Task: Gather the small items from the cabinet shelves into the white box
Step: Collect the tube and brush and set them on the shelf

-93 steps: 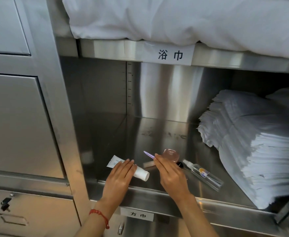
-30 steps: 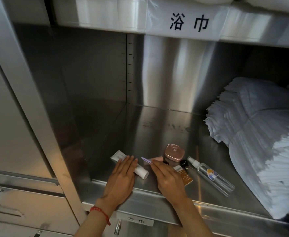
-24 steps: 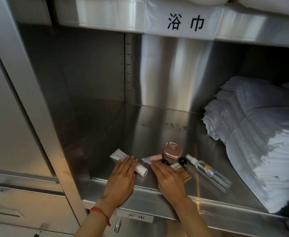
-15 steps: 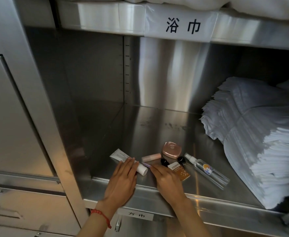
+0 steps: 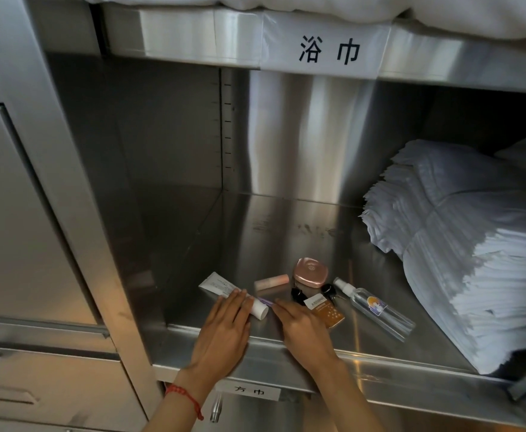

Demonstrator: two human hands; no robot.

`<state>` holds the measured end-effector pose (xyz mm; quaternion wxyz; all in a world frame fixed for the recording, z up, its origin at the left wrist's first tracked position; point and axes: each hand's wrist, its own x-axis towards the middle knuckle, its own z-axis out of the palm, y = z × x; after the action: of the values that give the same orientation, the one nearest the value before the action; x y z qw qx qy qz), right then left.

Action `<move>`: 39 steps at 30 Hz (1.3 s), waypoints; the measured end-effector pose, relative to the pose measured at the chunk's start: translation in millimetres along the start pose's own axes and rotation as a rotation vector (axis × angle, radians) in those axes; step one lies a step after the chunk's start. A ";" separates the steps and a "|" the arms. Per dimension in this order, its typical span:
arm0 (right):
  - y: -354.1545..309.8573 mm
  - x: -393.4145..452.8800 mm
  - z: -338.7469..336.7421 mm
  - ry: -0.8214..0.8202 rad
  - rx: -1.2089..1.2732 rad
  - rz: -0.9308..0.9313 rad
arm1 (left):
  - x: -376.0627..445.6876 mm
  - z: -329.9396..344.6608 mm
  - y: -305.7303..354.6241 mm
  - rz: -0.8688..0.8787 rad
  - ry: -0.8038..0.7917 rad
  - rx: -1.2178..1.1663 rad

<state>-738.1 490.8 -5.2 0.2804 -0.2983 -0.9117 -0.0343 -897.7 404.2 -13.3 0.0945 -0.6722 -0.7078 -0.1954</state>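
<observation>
**Seven small items, steel shelf, front edge**

Seven items lay loose near the shelf point(image 5: 286, 219) lip: white tube point(image 5: 224, 286), purple stick point(image 5: 265, 301), pink stick point(image 5: 271, 280), rose compact point(image 5: 311, 272), black clips point(image 5: 297, 294), brown sachet point(image 5: 325, 310), spray bottle point(image 5: 377, 308). Left hand point(image 5: 224, 332) lay flat, fingers straight, touching the tube. Right hand point(image 5: 302, 328) reached the purple stick; grip could not be told. White box not visible. Stacked towels point(image 5: 473, 244) stood well right. Advice: sweep items together, lift few at once, prevent rolling.

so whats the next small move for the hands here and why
Probably curl the left hand around the white tube: its straight fingers already rest on it. The right hand is at the small purple item, and the compact and spray bottle lie untouched.
</observation>
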 end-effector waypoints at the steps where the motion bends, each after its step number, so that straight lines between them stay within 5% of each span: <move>1: 0.8 -0.8 1.4 -0.001 -0.011 -0.001 | -0.5 -0.4 1.0 -0.004 -0.006 0.001; 14: 0.8 -12.6 -2.6 0.089 -0.078 0.004 | 4.7 -4.3 10.6 0.091 0.161 0.055; 39: 21.2 -58.5 -49.6 0.221 -0.178 0.226 | 21.4 0.1 60.5 0.321 0.141 -0.134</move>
<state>-662.9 466.0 3.2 0.3537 -0.4167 -0.8294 -0.1156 -839.6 425.0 4.2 0.1288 -0.7659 -0.5685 -0.2714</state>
